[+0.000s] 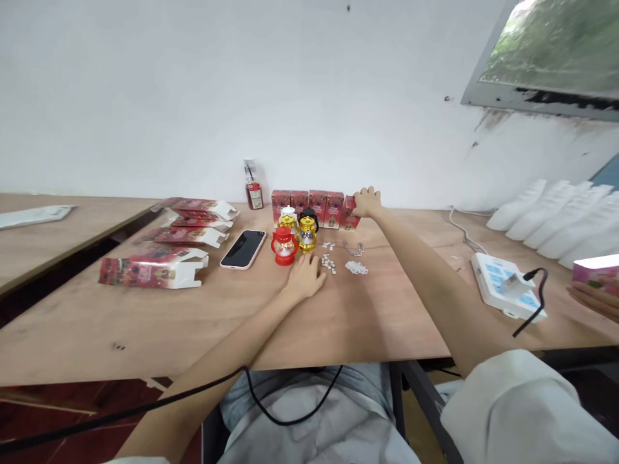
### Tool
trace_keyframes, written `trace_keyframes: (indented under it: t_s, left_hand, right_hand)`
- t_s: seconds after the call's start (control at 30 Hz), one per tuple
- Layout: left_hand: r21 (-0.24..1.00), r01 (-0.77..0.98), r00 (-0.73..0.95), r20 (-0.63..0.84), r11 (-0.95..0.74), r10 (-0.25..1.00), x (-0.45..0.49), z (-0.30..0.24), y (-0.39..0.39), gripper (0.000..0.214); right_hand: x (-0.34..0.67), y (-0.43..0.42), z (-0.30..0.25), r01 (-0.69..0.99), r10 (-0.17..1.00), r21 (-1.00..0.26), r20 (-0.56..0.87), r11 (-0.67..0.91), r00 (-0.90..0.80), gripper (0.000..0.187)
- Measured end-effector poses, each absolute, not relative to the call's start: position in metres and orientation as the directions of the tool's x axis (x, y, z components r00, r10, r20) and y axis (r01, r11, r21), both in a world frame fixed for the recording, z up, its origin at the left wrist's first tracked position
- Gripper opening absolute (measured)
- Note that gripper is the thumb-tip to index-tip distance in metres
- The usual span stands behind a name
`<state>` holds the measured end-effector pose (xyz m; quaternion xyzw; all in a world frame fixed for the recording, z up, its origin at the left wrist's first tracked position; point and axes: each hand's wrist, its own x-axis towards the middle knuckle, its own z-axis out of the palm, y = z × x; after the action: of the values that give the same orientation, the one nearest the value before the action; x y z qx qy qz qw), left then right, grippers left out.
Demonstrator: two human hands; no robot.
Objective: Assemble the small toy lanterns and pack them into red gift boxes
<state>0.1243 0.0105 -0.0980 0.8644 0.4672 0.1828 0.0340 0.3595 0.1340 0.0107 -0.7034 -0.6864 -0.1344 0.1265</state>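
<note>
My right hand (367, 202) reaches far across the table to a red box (349, 215), the rightmost of a row of upright red boxes (316, 207) against the wall. Its fingers are around the box's upper right side. Palm down, my left hand (304, 277) rests on the table with its fingers apart, just in front of a small gold lantern (306, 236) and a red lantern (284, 246). Behind them stand another gold lantern (287, 222), a white lantern (289, 211) and a partly hidden black lantern (310, 214). Small white round pieces (327, 263) lie beside my left hand.
White bits (356, 267) and bent wire pieces (354, 249) lie on the right. Unfolded red boxes (155, 267) and a phone (244, 249) are on the left. A bottle (254, 194) stands behind. Farther right are a power strip (493, 283) and another person's hand (597, 299).
</note>
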Motion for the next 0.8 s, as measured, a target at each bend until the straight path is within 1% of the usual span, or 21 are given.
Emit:
trace_keyframes:
  t_s: [0.1,0.17,0.2,0.27,0.33,0.37,0.4,0.47,0.53,0.6,0.7,0.8]
  left_hand:
    - [0.254,0.781,0.497,0.301,-0.571,0.814,0.123,-0.096,0.009,0.037]
    - [0.29,0.742,0.514,0.332,-0.604,0.791,0.12,-0.094,0.006,0.034]
    - [0.321,0.712,0.522,0.355,-0.625,0.776,0.119,-0.092,0.004,0.034]
    - [0.406,0.625,0.525,0.414,-0.667,0.744,0.117,-0.087,0.0,0.035]
    - [0.509,0.508,0.499,0.483,-0.694,0.72,0.115,-0.079,-0.003,0.035]
    - [0.564,0.442,0.473,0.514,-0.697,0.716,0.114,-0.074,-0.005,0.036]
    - [0.625,0.37,0.439,0.534,-0.687,0.722,0.113,-0.069,-0.005,0.037]
    - [0.748,0.209,0.366,0.538,-0.63,0.76,0.111,-0.057,-0.006,0.048]
    - [0.828,0.057,0.31,0.516,-0.557,0.798,0.106,-0.046,-0.004,0.062]
    - [0.857,-0.034,0.248,0.506,-0.515,0.826,0.097,-0.037,-0.003,0.068]
    - [0.869,-0.085,0.114,0.494,-0.487,0.862,0.08,-0.033,-0.002,0.062]
    - [0.899,-0.155,0.068,0.423,-0.409,0.904,0.065,-0.038,-0.005,0.057]
  right_hand:
    - [0.365,0.121,0.013,0.999,0.914,-0.021,0.402,-0.037,0.042,0.058]
    - [0.374,0.106,0.013,0.993,0.88,-0.119,0.468,-0.025,0.078,0.059]
    - [0.378,0.097,0.013,0.979,0.853,-0.204,0.51,-0.011,0.116,0.06]
    - [0.385,0.076,0.011,0.897,0.763,-0.437,0.601,0.066,0.237,0.058]
    - [0.386,0.053,0.005,0.725,0.636,-0.654,0.658,0.218,0.403,0.052]
    - [0.382,0.042,0.0,0.609,0.6,-0.73,0.647,0.31,0.47,0.049]
    - [0.375,0.032,-0.005,0.477,0.59,-0.787,0.613,0.392,0.526,0.048]
    - [0.353,0.015,-0.018,0.245,0.634,-0.829,0.546,0.502,0.547,0.05]
    - [0.324,0.003,-0.032,0.126,0.694,-0.836,0.519,0.535,0.499,0.05]
    - [0.293,-0.007,-0.044,0.096,0.739,-0.828,0.54,0.553,0.402,0.048]
    - [0.256,-0.018,-0.056,0.083,0.766,-0.809,0.58,0.583,0.278,0.05]
    - [0.24,-0.024,-0.066,0.084,0.788,-0.814,0.578,0.575,0.212,0.052]
